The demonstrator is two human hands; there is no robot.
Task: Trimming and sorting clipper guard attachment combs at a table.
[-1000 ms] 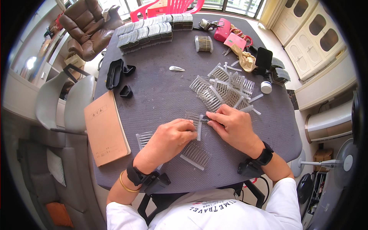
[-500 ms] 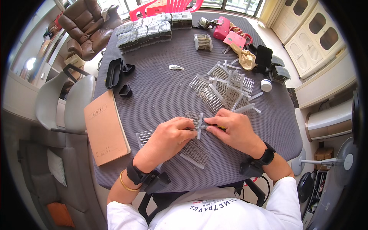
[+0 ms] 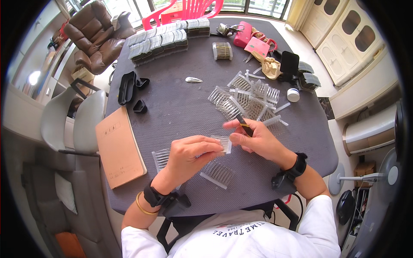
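Comb: clear plastic hair comb (image 3: 223,144) held just above the grey table (image 3: 180,112), between both hands near the front edge.
Left hand: left hand (image 3: 189,155) curls over the comb, fingers closed on its spine; thumb hidden.
Right hand: right hand (image 3: 258,139) pinches a small dark clip (image 3: 244,127) between thumb and forefinger, other fingers loosely bent, touching the comb's end.
Handling: likely very light, stiff but brittle; thin teeth could snap or bend, smooth plastic may slip.
Grip: best taken by the solid spine, not the teeth.
Nearby: one comb (image 3: 217,174) lies just below the hands, a pile of combs (image 3: 247,99) beyond, tan notebook (image 3: 118,148) to the left.
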